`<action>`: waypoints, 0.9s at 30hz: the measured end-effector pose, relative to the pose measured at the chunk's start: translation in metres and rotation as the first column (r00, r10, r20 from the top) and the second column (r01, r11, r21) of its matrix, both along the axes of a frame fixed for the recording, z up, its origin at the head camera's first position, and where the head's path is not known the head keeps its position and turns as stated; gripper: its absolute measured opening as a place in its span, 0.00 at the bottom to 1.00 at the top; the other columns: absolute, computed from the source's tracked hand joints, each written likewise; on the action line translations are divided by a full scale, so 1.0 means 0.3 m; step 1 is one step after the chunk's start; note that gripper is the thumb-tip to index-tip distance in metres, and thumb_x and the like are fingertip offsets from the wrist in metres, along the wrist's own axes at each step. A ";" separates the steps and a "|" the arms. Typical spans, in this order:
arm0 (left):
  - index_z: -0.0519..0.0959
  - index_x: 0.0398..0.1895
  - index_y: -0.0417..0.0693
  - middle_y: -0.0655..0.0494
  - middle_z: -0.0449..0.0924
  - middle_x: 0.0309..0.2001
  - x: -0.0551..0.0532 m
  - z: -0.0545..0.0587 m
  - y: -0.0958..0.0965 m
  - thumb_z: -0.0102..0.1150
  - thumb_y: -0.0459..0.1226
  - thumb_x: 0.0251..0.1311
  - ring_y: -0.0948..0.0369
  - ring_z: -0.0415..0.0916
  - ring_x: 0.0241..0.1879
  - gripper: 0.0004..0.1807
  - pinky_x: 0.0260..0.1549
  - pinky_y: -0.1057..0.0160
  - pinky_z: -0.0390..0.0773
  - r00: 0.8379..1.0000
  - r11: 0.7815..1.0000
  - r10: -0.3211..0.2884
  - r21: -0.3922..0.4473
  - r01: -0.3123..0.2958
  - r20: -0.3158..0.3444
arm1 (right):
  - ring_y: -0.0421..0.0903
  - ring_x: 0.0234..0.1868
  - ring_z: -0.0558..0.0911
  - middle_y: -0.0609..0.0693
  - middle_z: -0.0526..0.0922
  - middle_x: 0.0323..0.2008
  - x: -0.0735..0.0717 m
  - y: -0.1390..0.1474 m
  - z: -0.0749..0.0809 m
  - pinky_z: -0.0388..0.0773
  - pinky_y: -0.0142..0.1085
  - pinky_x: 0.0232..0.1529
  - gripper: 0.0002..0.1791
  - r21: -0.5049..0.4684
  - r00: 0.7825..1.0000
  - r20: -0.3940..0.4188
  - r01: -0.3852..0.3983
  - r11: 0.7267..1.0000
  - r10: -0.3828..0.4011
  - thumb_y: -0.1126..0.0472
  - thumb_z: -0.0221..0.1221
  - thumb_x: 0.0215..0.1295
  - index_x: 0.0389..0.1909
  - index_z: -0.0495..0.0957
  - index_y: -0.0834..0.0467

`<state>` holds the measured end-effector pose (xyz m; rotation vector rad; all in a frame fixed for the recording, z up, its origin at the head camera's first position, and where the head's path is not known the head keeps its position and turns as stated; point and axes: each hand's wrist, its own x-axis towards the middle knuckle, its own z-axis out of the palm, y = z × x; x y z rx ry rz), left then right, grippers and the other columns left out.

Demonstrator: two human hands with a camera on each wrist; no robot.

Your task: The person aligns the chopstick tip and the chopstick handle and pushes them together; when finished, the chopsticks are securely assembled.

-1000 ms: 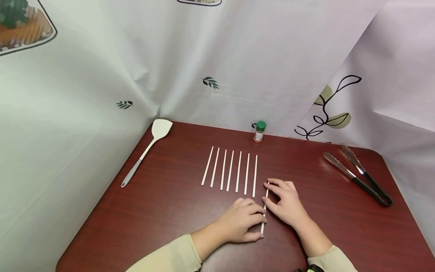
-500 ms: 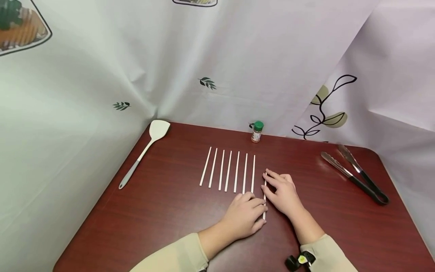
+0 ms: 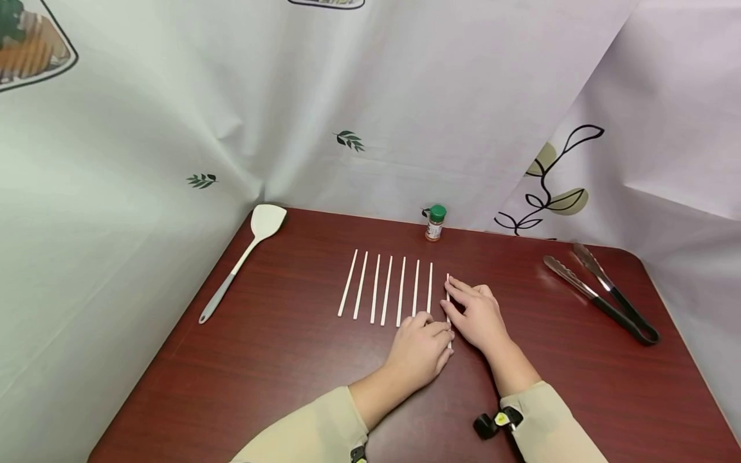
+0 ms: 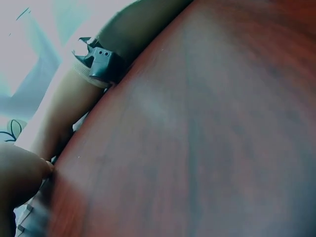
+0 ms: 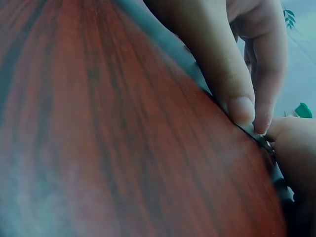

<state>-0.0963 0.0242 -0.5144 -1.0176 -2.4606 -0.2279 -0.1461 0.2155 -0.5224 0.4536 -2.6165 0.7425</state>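
Note:
Several white chopsticks [image 3: 401, 292] lie side by side in a fanned row on the dark red table. Just right of the row, one more white chopstick [image 3: 448, 317] lies roughly parallel to them, held by both hands. My left hand [image 3: 421, 347] pinches its near end and overlaps the near tips of the row's rightmost chopsticks. My right hand [image 3: 476, 315] pinches its far part from the right. In the right wrist view, the right thumb [image 5: 241, 108] and a finger come together low over the table. The left wrist view shows the left hand [image 4: 22, 173] at the lower left.
A white spatula [image 3: 243, 257] with a grey handle lies along the table's left edge. A green-capped spice jar [image 3: 435, 224] stands at the back. Metal tongs [image 3: 602, 292] with black handles lie spread at the right. White printed cloth [image 3: 405, 96] hangs behind the table [image 3: 243, 373].
Both hands have moved forward, away from the body, sliding the chopstick up beside the row. The left hand has come over the row's right near ends. The view has shifted slightly.

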 end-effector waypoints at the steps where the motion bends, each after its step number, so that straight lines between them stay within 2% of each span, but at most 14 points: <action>1: 0.92 0.48 0.63 0.71 0.88 0.53 -0.003 -0.001 0.002 0.70 0.53 0.65 0.62 0.77 0.50 0.13 0.42 0.62 0.75 1.000 1.000 0.004 0.009 -0.004 0.001 | 0.59 0.42 0.78 0.57 0.83 0.66 0.001 0.000 0.001 0.74 0.52 0.45 0.25 -0.001 1.000 0.001 0.000 1.000 0.000 0.58 0.72 0.66 0.62 0.85 0.63; 13: 0.93 0.44 0.66 0.74 0.89 0.48 -0.015 0.001 0.017 0.71 0.50 0.65 0.64 0.77 0.45 0.08 0.36 0.63 0.72 0.999 0.998 0.035 0.046 -0.035 -0.012 | 0.58 0.42 0.76 0.56 0.83 0.66 0.018 0.000 0.008 0.73 0.52 0.46 0.25 0.002 1.000 0.021 0.006 1.000 -0.006 0.57 0.71 0.67 0.62 0.85 0.62; 20: 0.93 0.46 0.65 0.73 0.89 0.48 -0.020 -0.004 0.022 0.72 0.50 0.64 0.63 0.75 0.41 0.10 0.33 0.64 0.70 0.998 0.998 0.053 0.027 -0.052 -0.027 | 0.56 0.42 0.78 0.54 0.85 0.63 0.029 0.001 0.000 0.74 0.54 0.44 0.22 -0.015 1.000 -0.024 -0.017 1.000 0.016 0.59 0.72 0.66 0.59 0.88 0.60; 27: 0.92 0.48 0.64 0.72 0.88 0.50 -0.017 -0.009 0.023 0.71 0.50 0.65 0.63 0.76 0.44 0.11 0.35 0.63 0.72 0.998 0.998 0.064 0.010 -0.065 0.002 | 0.57 0.42 0.79 0.54 0.86 0.62 0.032 0.006 -0.007 0.75 0.55 0.45 0.20 -0.023 0.999 -0.038 -0.022 0.999 0.021 0.60 0.72 0.66 0.58 0.88 0.60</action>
